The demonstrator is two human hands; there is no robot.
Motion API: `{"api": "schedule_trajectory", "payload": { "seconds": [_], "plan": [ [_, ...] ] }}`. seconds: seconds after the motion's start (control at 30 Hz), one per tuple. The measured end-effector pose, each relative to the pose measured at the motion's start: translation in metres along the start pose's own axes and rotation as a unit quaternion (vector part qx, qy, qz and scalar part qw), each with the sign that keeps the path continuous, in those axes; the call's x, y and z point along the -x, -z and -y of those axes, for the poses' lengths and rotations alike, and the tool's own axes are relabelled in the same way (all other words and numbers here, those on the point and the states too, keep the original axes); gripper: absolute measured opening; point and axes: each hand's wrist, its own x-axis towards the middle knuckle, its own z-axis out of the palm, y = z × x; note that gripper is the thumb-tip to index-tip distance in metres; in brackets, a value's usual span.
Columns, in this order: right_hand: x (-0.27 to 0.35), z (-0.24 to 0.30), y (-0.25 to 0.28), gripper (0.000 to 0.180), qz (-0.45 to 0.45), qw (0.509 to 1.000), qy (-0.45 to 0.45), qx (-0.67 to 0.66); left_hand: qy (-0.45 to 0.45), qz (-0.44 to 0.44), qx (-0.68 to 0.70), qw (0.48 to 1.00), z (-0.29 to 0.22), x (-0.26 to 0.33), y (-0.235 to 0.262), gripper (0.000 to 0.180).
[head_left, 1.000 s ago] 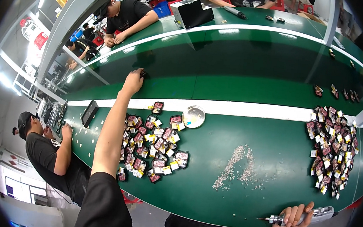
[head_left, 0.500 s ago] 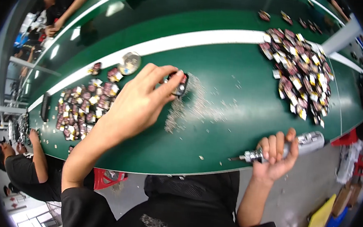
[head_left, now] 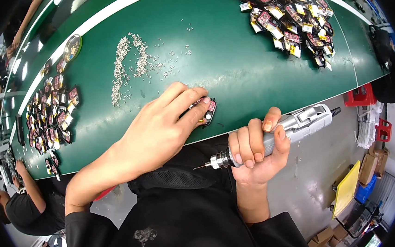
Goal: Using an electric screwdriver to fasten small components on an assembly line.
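My left hand (head_left: 160, 120) grips a small black casing with a red circuit board (head_left: 211, 109), thumb and fingers pressed on its left side. The casing is by the table's near edge, and part of it is hidden under my fingers. In my right hand (head_left: 258, 149) is a grey electric screwdriver (head_left: 306, 120), with the fingers wrapped round its body. Its thin bit points left, below the casing and apart from it. Small loose screws (head_left: 119, 71) lie in heaps on the green table (head_left: 168, 23), beyond my left hand.
At the far right is a large pile of similar assemblies (head_left: 289, 24) with white and yellow parts. Another pile (head_left: 50, 112) covers the left, near a round clear dish (head_left: 72, 47). A co-worker (head_left: 33, 208) sits at the left. A red stool (head_left: 361, 95) stands beyond the table's right edge.
My left hand has brought the casing from beside the screws to the near table edge. My right hand has moved left with the screwdriver, closer to the casing. The view has shifted.
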Motion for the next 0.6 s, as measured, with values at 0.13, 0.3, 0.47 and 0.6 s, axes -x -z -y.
{"api": "schedule_trajectory", "payload": {
  "seconds": [0.13,0.3,0.47,0.6],
  "plan": [
    [0.004,-0.014,-0.009,0.014,-0.026,0.999,-0.03,-0.001,-0.04,-0.047,-0.084,0.995,-0.001,-0.004,-0.007,0.024],
    [0.012,-0.035,-0.02,0.009,-0.12,0.992,-0.041,0.024,-0.093,-0.061,-0.134,0.985,0.001,0.001,-0.014,0.036],
    [0.012,-0.04,-0.022,0.013,-0.129,0.986,-0.038,0.096,-0.13,-0.042,-0.198,0.971,-0.008,0.0,-0.009,0.032],
    [0.01,-0.032,-0.018,0.016,-0.106,0.984,-0.051,0.132,-0.119,-0.04,-0.22,0.967,-0.009,0.004,-0.016,0.032]
  ]
}}
